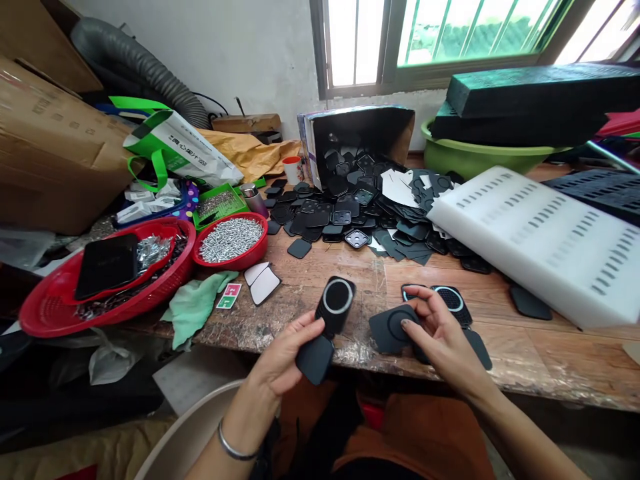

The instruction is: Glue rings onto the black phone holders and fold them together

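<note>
My left hand (290, 357), a metal bangle at its wrist, grips a black folding piece with two hinged panels (336, 308). Its upper panel carries a pale ring around a dark mesh-like centre; the lower panel is plain. Between the thumb and fingers of my right hand (437, 330) is a dark grey square sheet (390, 328) with a round outline in it. The two held things are apart, above the table's front edge. Just behind my right hand lies another black ringed folding piece (455, 301) on the table, partly covered by the hand.
A heap of black square parts (320, 217) spills from an open box (365, 127). At left stand a red basket of metal pins (231, 241) and a larger red basket (45, 300). A white foam block (545, 233) lies right, near a green basin (490, 157). A cloth (193, 310) hangs over the edge.
</note>
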Demonstrator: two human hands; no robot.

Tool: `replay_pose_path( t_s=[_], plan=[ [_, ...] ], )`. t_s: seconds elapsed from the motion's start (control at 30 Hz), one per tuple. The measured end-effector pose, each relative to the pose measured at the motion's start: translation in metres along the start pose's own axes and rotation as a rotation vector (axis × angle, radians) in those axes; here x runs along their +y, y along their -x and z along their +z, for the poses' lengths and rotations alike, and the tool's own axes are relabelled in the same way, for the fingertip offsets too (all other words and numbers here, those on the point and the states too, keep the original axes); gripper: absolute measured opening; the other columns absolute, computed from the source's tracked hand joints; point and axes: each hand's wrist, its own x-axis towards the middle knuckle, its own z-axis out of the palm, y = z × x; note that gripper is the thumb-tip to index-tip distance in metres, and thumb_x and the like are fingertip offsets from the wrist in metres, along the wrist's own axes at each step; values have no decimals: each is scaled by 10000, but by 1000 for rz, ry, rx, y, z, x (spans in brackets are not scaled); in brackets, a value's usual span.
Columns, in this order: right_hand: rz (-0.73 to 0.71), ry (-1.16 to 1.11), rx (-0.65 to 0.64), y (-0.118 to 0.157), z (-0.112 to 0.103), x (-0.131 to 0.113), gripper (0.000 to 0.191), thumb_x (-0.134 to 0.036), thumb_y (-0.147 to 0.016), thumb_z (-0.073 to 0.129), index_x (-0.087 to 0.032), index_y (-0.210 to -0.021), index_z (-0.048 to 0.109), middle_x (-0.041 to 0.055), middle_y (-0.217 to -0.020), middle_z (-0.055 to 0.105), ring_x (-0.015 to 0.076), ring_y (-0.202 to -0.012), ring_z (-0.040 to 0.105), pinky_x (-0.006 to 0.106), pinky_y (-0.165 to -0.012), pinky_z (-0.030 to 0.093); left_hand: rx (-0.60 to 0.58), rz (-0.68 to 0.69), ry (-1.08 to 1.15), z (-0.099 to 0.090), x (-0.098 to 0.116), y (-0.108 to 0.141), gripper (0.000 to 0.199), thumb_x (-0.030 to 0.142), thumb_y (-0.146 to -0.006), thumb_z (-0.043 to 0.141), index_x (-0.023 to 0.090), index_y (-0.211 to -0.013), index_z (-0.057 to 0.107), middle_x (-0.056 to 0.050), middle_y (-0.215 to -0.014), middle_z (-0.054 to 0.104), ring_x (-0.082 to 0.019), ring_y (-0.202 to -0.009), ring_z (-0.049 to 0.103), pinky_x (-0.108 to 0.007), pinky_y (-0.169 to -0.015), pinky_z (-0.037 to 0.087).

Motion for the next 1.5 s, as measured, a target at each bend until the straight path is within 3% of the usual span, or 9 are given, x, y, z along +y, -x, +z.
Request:
replay_pose_path(
  t_s=[0.13, 0.37, 0.47, 0.53, 0.6, 0.73, 0.83, 1.07, 1.5],
  plan=[
    [-58, 60, -59, 5, 11, 7, 439, -297, -850, 562, -228, -1255, 405, 35, -939, 631, 174, -857, 601, 298, -791, 479, -189, -100, 91, 25, -23, 12, 371, 286, -722, 782, 183, -1041, 623, -47, -907, 676, -124, -682, 648, -217, -651, 501],
    [-63, 210, 64, 9, 6, 19, 728, -366, -783, 667, -248, -1416, 326, 135, -1381, 483, 262, -1151, 538, 335, -790, 505, -159, -17, 132, 36, -25, 12, 310, 248, -753, 765, 198, -1029, 633, -25, -943, 676, -82, -701, 619, -185, -697, 482],
    [96, 99, -24, 6, 4, 14, 418, -455, -795, 645, -184, -1107, 582, 103, -1022, 659, 207, -845, 630, 261, -572, 474, -170, -26, 135, 35, -23, 11, 293, 241, -765, 753, 204, -1032, 641, -30, -982, 677, -73, -711, 612, -170, -687, 470],
    [183, 25, -95, 5, 3, 10, 329, -496, -796, 627, -173, -853, 607, 17, -685, 610, 122, -544, 527, 218, -440, 361, -187, -37, 121, 33, -21, 12, 305, 238, -760, 756, 202, -1043, 648, -33, -974, 678, -69, -687, 607, -174, -680, 472],
    [195, 17, -90, 4, 1, 8, 336, -503, -783, 639, -176, -737, 576, -35, -548, 504, 82, -443, 394, 209, -404, 280, -197, -44, 86, 30, -19, 12, 343, 225, -718, 786, 196, -1037, 662, -37, -969, 679, -81, -682, 618, -186, -680, 478],
    [78, 131, 143, -1, -14, 7, 292, -455, -768, 672, -184, -709, 583, -25, -592, 500, 103, -517, 416, 225, -461, 313, -161, -54, -25, 18, -8, 16, 365, 202, -667, 812, 163, -1009, 689, -53, -901, 700, -129, -741, 649, -203, -698, 491],
    [107, -30, 269, -6, -26, 3, 277, -428, -718, 726, -190, -683, 588, -9, -651, 548, 127, -597, 484, 235, -532, 385, -128, -79, -97, 12, -3, 19, 347, 220, -728, 760, 142, -1057, 683, -76, -862, 719, -140, -761, 661, -200, -704, 495],
    [381, -332, -84, 1, -3, -4, 247, -356, -654, 791, -162, -638, 640, 47, -768, 642, 151, -702, 567, 253, -637, 486, -178, -180, -191, 25, -13, 15, 412, 212, -768, 645, 150, -1175, 620, -95, -783, 730, -195, -683, 705, -259, -632, 542],
    [540, -420, -118, 8, 12, -1, 232, -322, -641, 803, -163, -652, 634, 29, -778, 648, 143, -688, 603, 268, -660, 543, -197, -196, -221, 29, -18, 13, 415, 149, -736, 567, 130, -1146, 629, -88, -706, 719, -171, -624, 702, -221, -565, 543]
  ],
)
